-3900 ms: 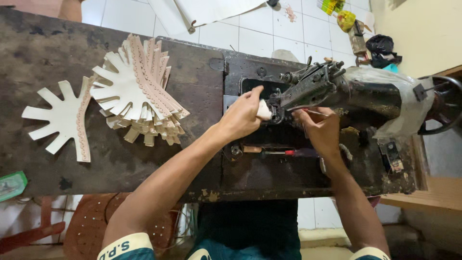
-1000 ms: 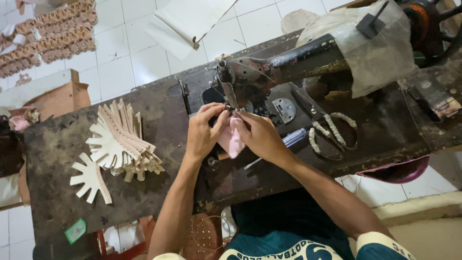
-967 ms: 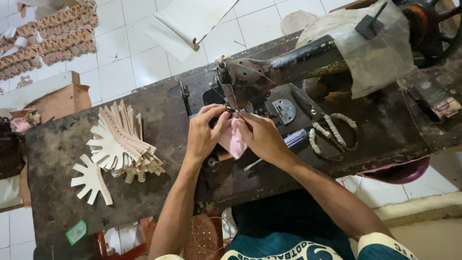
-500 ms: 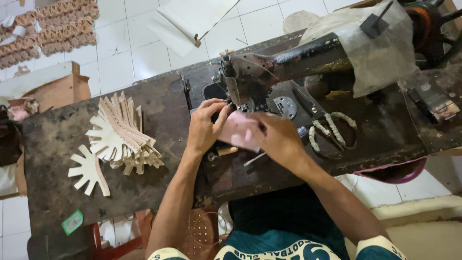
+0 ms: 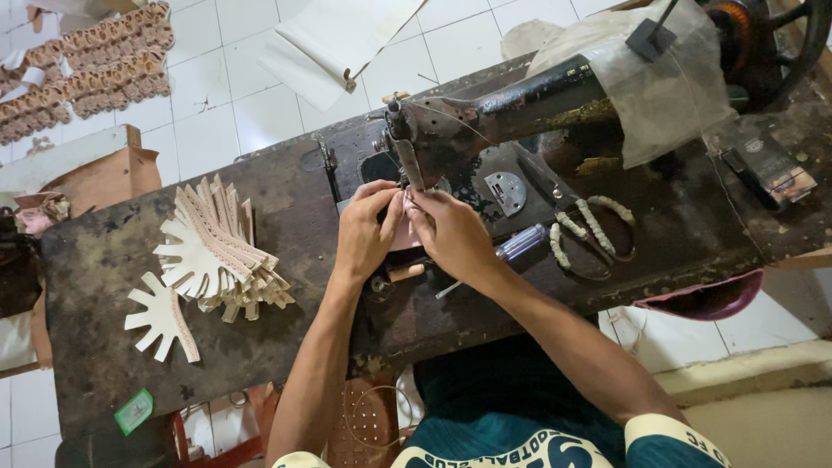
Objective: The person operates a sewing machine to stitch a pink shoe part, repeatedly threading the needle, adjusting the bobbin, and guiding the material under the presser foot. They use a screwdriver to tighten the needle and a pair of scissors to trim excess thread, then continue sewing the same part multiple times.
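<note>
In the middle of the frame, the left hand and right hand both pinch a small pink piece under the sewing machine's needle, so it seems best to keep it flat, with fingertips clear.

We see a small pale pink piece lying flat on the dark tabletop, directly under the needle end of the black sewing machine, about midway along the tabletop and nearer its far edge. Fingers cover most of it, hiding its outline.
</note>
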